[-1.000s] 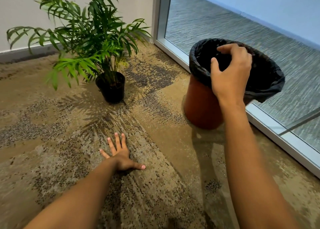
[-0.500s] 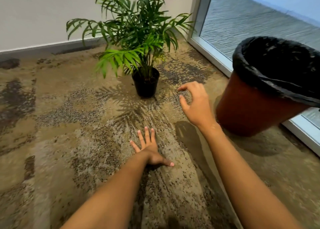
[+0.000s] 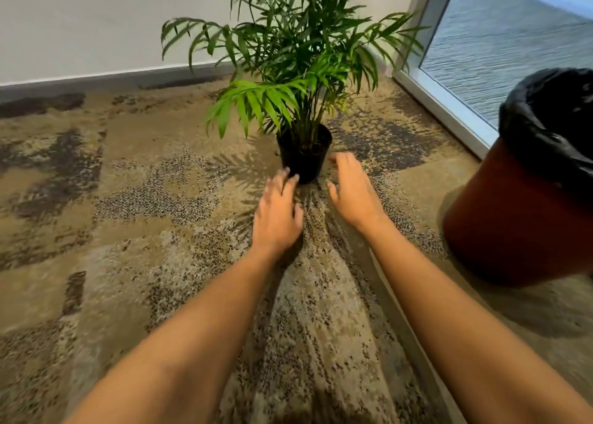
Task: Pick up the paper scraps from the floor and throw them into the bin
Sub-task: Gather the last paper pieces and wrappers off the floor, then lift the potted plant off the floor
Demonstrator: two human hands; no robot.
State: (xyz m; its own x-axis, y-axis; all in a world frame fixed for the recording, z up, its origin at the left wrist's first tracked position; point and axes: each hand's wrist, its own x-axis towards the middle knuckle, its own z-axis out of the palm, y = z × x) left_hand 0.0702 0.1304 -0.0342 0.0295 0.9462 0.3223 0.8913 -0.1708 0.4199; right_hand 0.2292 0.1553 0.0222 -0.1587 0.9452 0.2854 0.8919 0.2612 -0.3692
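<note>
The bin [image 3: 500, 231] is a brown-red tub lined with a black bag [image 3: 545, 125]; it stands at the right edge, partly cut off. No paper scraps show on the patterned carpet [image 3: 128, 218]. My left hand [image 3: 277, 213] and my right hand [image 3: 353, 192] reach forward side by side, palms down, fingers relaxed and empty. Both hover just in front of the small black plant pot [image 3: 305, 157]; the left fingertips lie at its left base, slightly blurred.
A green palm plant [image 3: 298, 57] rises from the pot and spreads wide over the carpet. A white wall with a grey skirting [image 3: 80, 81] runs along the back. A glass panel in a pale frame [image 3: 449, 105] closes the right side behind the bin.
My right hand left the bin's rim and came down to the left toward the plant pot. My left hand lifted off the carpet and moved forward. The view swung left.
</note>
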